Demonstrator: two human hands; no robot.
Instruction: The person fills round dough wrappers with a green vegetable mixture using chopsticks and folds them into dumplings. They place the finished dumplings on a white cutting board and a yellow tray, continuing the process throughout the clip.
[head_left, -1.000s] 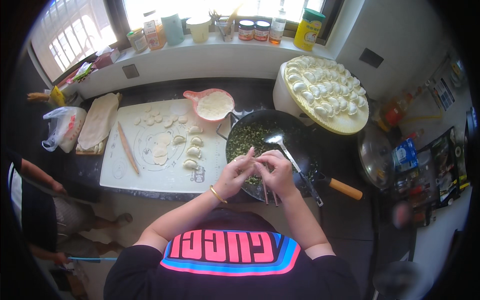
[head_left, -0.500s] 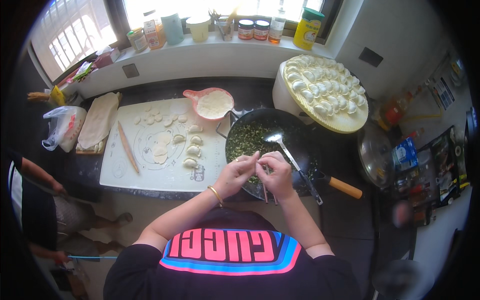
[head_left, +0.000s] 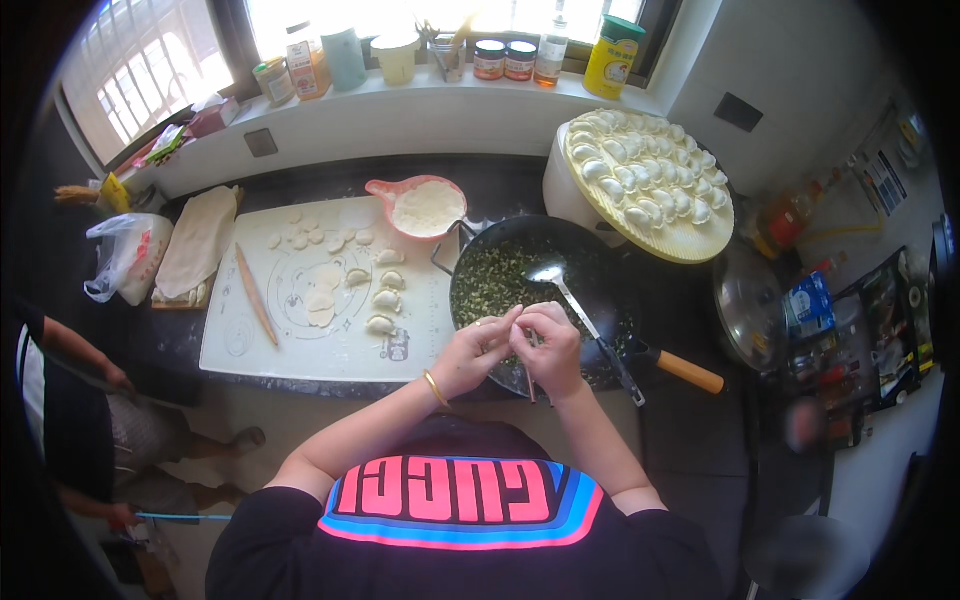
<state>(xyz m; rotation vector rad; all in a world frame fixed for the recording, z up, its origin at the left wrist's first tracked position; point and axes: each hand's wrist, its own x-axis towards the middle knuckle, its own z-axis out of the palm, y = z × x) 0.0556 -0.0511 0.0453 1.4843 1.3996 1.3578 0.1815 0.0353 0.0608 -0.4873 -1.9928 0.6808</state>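
Over the near edge of the dark wok (head_left: 612, 285), my left hand (head_left: 472, 355) and my right hand (head_left: 550, 348) meet, fingertips pinched together. Whatever lies between them is hidden by the fingers. A pair of thin chopsticks (head_left: 532, 384) sticks out below my right hand, which is closed around them. Chopped green filling (head_left: 500, 275) covers much of the wok's inside. A metal spoon (head_left: 588, 320) with a black handle rests across it. On the white mat (head_left: 425, 345) to the left are several folded dumplings (head_left: 388, 300), flat dough rounds (head_left: 322, 298) and a wooden rolling pin (head_left: 256, 298).
A pink bowl of flour (head_left: 428, 208) stands behind the mat. At the back right, a round yellow tray (head_left: 690, 245) bears many dumplings. The wok's wooden handle (head_left: 690, 371) points right, near a glass lid (head_left: 745, 318). Another person (head_left: 75, 400) stands at the left.
Both hands stay pinched together over the wok, with only slight finger movement. The view has shifted very slightly; nothing else has visibly moved.
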